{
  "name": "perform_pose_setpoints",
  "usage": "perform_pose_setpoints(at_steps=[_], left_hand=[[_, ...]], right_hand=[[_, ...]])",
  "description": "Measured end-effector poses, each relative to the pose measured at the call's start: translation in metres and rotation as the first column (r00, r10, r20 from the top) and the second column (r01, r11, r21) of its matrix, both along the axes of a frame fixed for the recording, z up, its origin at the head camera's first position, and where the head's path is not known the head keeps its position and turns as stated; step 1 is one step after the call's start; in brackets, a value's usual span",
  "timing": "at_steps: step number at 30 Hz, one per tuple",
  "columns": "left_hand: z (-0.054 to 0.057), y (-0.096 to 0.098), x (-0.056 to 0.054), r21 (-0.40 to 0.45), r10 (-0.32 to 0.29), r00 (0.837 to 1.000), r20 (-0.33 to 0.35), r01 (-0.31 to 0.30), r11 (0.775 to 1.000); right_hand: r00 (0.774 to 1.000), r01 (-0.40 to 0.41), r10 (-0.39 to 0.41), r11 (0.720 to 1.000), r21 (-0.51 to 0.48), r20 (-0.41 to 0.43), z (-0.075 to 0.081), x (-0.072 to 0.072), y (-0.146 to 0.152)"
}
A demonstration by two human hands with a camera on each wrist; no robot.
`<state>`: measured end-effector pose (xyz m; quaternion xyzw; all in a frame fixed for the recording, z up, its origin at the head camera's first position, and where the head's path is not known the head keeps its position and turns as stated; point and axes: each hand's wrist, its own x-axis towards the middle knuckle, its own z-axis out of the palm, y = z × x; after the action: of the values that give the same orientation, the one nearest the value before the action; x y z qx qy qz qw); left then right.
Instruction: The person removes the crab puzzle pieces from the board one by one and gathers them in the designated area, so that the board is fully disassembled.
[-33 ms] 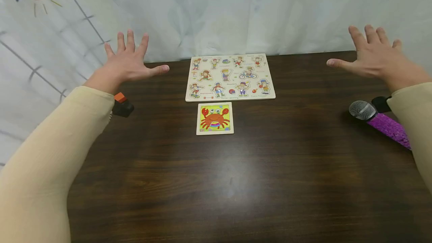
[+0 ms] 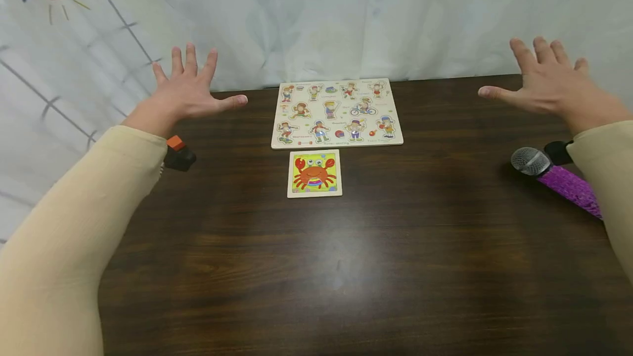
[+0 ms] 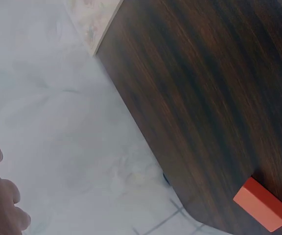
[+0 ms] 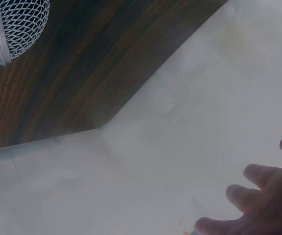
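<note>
Both hands are held out over the far part of the table with fingers spread and nothing in them. The left hand (image 2: 183, 92) is left of a wooden peg puzzle board (image 2: 338, 114) printed with sports figures. The right hand (image 2: 554, 81) is well to the board's right, above a microphone (image 2: 559, 180) with a silver mesh head and sparkly purple handle, partly hidden by the sleeve. In front of the board lies a small square crab puzzle (image 2: 315, 173) in a pale frame. An orange-red block (image 3: 262, 204) sits near the table's left side, below the left wrist.
The dark wood table (image 2: 336, 268) has a pale patterned curtain (image 2: 316, 21) hanging along its back and left edges. In the right wrist view, the mesh microphone head fills the upper left, close to the table corner.
</note>
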<state>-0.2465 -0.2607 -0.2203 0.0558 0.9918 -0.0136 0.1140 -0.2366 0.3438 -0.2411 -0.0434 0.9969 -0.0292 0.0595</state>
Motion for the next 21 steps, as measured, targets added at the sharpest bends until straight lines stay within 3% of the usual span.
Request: perform_pose_setpoints(at_steps=[21], left_hand=[[0.0018,-0.0053,0.0066,0.015,-0.003,1.000,-0.014,0.003,1.000]], right_hand=[[0.999,-0.036,0.035,0.999,-0.016,-0.020,0.0046,0.0057,-0.0033]])
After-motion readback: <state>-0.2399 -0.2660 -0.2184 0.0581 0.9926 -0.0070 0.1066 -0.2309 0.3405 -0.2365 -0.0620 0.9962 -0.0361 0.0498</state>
